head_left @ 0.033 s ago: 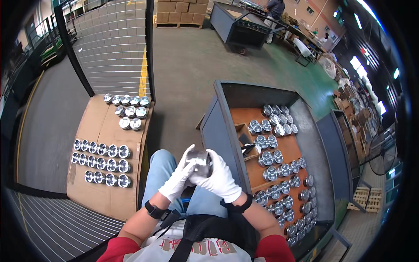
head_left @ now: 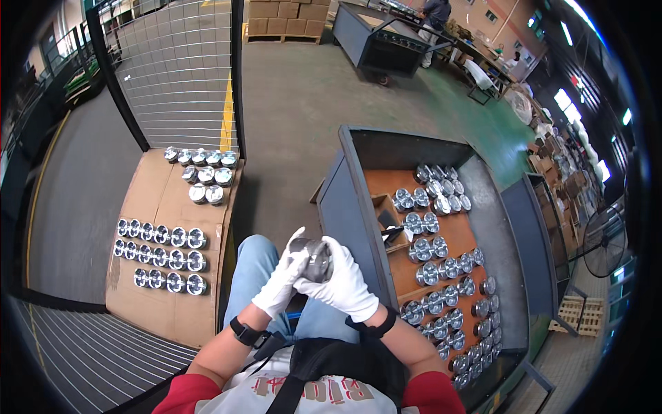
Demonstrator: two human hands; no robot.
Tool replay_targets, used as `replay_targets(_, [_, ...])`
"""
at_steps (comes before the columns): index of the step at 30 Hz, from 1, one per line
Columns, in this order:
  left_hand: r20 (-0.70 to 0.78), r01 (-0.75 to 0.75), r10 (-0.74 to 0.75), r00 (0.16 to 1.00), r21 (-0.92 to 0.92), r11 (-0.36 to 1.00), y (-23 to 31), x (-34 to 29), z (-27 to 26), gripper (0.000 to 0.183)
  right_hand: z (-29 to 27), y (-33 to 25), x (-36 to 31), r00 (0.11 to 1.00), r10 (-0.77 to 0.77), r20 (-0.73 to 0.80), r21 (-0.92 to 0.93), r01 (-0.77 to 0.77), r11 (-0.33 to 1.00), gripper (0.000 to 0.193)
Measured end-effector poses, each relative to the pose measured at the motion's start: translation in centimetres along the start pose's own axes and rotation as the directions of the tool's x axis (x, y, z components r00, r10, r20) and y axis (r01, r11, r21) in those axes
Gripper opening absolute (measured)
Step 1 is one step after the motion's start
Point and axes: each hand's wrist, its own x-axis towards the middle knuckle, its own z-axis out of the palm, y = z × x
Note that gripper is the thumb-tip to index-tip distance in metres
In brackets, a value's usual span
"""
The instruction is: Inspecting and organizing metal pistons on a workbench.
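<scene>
Above my lap, a shiny metal piston (head_left: 316, 259) is held between both white-gloved hands. My left hand (head_left: 281, 281) grips its left side, with the index finger raised along the edge. My right hand (head_left: 343, 279) wraps its right side, thumb beneath. To my left, several pistons (head_left: 178, 238) stand in rows on a cardboard sheet (head_left: 131, 200); those in the near rows show their hollow insides, while a far group (head_left: 205, 176) shows metal tops. On my right, more pistons (head_left: 434, 301) stand in rows on the orange-brown bottom of a grey metal cart (head_left: 356, 207).
A small wooden box (head_left: 383, 204) with dark tools sits inside the cart's near-left side. Wire mesh panels (head_left: 183, 76) border the cardboard. Farther off are stacked cartons (head_left: 286, 19), another grey cart (head_left: 372, 41), a person (head_left: 434, 17) and a black fan (head_left: 604, 241).
The piston has turned and tilted slightly between my hands, so its bright band now looks darker. Both hands have shifted a little with it.
</scene>
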Motion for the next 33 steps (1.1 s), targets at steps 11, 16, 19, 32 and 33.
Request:
replay_targets(11, [0.201, 0.417, -0.371, 0.907, -0.561, 0.716, 1.8, -0.9, 1.0, 0.089, -0.8, 3.4, -2.9, 0.845, 0.28, 0.456, 0.673, -0.533, 0.513, 0.022])
replay_targets(16, [0.36, 0.497, -0.348, 0.866, -0.534, 0.684, 0.6, -0.4, 0.5, 0.09, -1.0, 3.9, -3.2, 0.787, 0.29, 0.544, 0.65, -0.615, 0.447, 0.024])
replay_targets(19, [0.269, 0.478, -0.397, 0.878, -0.42, 0.772, 0.2, -0.2, 0.1, 0.092, -0.8, 3.4, -3.1, 0.789, 0.326, 0.521, 0.671, -0.614, 0.415, 0.02])
replay_targets(32, [0.331, 0.528, -0.416, 0.847, -0.424, 0.736, 0.0, -0.2, -0.4, 0.1, 1.1, 3.5, -4.8, 0.923, 0.252, 0.292, 0.708, -0.386, 0.592, 0.013])
replay_targets(33, [0.338, 0.523, -0.408, 0.848, -0.421, 0.741, -0.1, -0.2, -0.6, 0.1, 0.9, 3.3, -4.6, 0.911, 0.261, 0.319, 0.723, -0.412, 0.554, 0.013])
